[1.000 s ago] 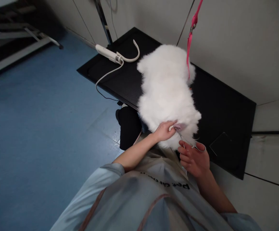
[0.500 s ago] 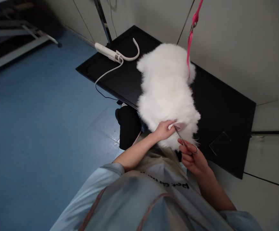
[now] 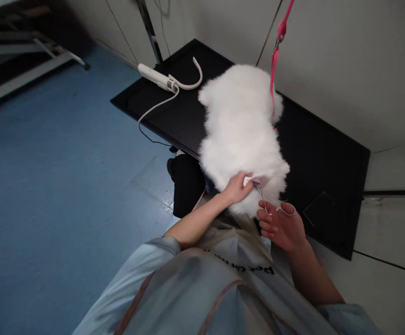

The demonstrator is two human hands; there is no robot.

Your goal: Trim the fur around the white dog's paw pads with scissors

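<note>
A fluffy white dog (image 3: 240, 121) is on the black grooming table (image 3: 314, 153), seen from above. At its near end, a patch of pinkish skin (image 3: 260, 180) shows among the fur. My left hand (image 3: 237, 188) is closed on a tuft of white fur beside that patch, thumb and fingers pinched together. Slim metal scissors (image 3: 259, 188) are in my right hand (image 3: 281, 223), their finger rings spread apart. The blades point at the skin patch close to my left thumb; whether the tips touch it I cannot tell.
A pink strap (image 3: 274, 70) hangs down to the dog's far right side. On the table's far left lies a white corded device with a curved arm (image 3: 157, 77). A black padded object (image 3: 186, 184) stands below the table's near-left edge. White metal framework (image 3: 49, 60) stands farther left.
The scissors have opened, their rings moving apart, and my right hand has turned slightly with its fingers spreading. My left hand has shifted very little, still pinching the fur.
</note>
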